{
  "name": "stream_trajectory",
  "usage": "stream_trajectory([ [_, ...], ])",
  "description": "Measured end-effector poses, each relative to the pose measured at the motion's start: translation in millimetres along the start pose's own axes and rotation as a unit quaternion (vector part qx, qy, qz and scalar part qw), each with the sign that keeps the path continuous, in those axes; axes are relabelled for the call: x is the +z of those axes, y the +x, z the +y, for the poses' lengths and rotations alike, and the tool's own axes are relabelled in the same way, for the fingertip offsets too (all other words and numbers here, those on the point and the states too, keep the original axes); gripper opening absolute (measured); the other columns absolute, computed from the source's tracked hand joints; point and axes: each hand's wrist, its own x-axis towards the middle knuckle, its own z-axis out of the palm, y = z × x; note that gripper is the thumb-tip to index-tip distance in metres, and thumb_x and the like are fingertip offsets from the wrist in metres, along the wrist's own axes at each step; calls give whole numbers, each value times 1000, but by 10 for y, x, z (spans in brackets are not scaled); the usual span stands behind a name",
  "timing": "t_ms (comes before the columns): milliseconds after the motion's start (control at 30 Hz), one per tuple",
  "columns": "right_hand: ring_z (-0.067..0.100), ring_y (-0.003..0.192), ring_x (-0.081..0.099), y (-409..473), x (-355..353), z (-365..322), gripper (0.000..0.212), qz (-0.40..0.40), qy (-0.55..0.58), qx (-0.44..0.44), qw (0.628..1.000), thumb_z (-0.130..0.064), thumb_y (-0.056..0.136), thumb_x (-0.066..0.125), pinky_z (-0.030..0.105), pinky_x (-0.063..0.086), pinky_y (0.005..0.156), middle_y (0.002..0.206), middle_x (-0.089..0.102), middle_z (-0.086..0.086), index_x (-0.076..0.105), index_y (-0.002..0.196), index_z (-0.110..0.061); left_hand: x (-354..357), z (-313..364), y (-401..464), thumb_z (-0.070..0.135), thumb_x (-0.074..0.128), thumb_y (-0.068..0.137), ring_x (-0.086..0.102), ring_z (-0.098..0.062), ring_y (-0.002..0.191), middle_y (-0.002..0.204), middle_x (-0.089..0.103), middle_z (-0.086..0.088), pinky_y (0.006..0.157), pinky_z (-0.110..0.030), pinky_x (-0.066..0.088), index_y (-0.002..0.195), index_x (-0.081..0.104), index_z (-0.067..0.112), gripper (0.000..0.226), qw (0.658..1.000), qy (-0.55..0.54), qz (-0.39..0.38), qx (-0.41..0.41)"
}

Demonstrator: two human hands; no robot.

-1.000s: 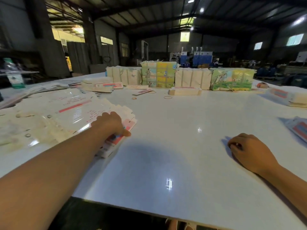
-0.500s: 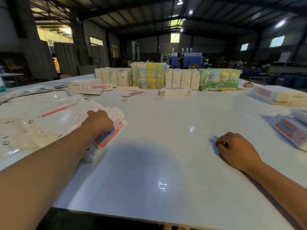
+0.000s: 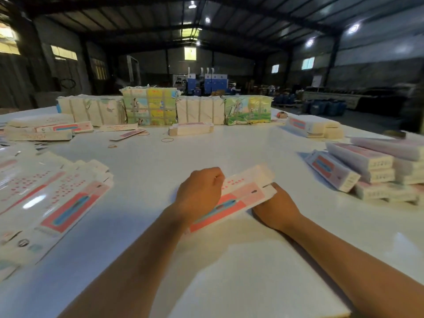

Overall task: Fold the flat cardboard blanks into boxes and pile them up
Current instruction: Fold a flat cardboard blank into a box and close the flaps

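Now lifted from the left-edge stack, blank gripped by left hand and right hand mid-bench, liable to crease crooked if squeezed unevenly.

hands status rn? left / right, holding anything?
Left hand: fingers curled in a grip on the cardboard blank.
Right hand: under the blank's right end, holding it; fingers hidden.

Both hands now mid-table, one blank off the stack.
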Motion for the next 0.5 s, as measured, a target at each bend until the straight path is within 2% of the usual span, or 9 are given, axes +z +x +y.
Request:
stream_trajectory([
  [100, 28, 104, 59, 27, 1, 21, 21, -24, 13, 27, 999, -18, 84, 63, 35, 48, 82, 108, 66, 10, 68, 104, -14, 125, -99, -43, 29, 37, 99, 62, -25, 84, 105, 66, -6, 61, -29, 46, 89, 55, 17, 24, 999, 18, -26, 15],
  [167, 29, 94, 62, 64, 3, 29, 17, -29, -2, 33, 999, -15, 83, 62, 37, 50, 78, 100, 66, 11, 69, 97, -9, 104, -176, -38, 29, 36, 99, 61, -23, 79, 104, 66, -6, 59, -27, 45, 86, 53, 18, 24, 1000, 16, -11, 18],
  [233, 22, 75, 62, 78, -8, 36, 7, 0, 83, 43, 996, -4, 80, 60, 29, 48, 66, 79, 67, 10, 66, 80, -1, 76, -218, -36, 30, 35, 99, 62, -22, 78, 103, 67, -5, 57, -25, 45, 84, 51, 19, 25, 1000, 21, -1, 20],
  [267, 19, 65, 58, 79, -21, 33, 11, 29, 164, 64, 984, -2, 81, 57, 25, 44, 58, 69, 64, 10, 63, 72, 0, 69, -229, -40, 30, 35, 100, 63, -22, 78, 105, 66, -4, 57, -24, 46, 84, 50, 20, 25, 999, 24, 0, 21],
  [333, 22, 57, 53, 101, -78, 39, 27, 76, 336, 116, 932, -5, 90, 46, 30, 41, 51, 63, 59, 15, 58, 66, -1, 61, -235, -49, 31, 35, 100, 63, -22, 78, 106, 66, -2, 55, -22, 45, 84, 50, 20, 24, 999, 28, 4, 25],
  [433, 31, 47, 45, 108, -161, 22, 40, 18, 580, 187, 793, -18, 95, 35, 28, 37, 42, 63, 52, 22, 59, 66, -3, 59, -209, -33, 29, 32, 100, 62, -22, 75, 102, 67, -5, 55, -23, 45, 86, 50, 19, 25, 998, 56, 13, 39],
  [467, 29, 42, 42, 97, -173, 16, 40, -15, 606, 178, 775, -16, 93, 35, 28, 35, 41, 62, 53, 23, 60, 67, -1, 59, -199, -33, 29, 31, 100, 62, -22, 75, 103, 67, -5, 56, -25, 48, 87, 50, 18, 25, 997, 60, 17, 42],
  [500, 28, 38, 40, 89, -175, 3, 34, -42, 601, 161, 782, -11, 90, 37, 28, 33, 41, 63, 54, 27, 61, 71, 4, 55, -191, -38, 29, 31, 100, 63, -21, 76, 105, 67, -5, 57, -25, 50, 89, 51, 18, 26, 997, 60, 21, 44],
])
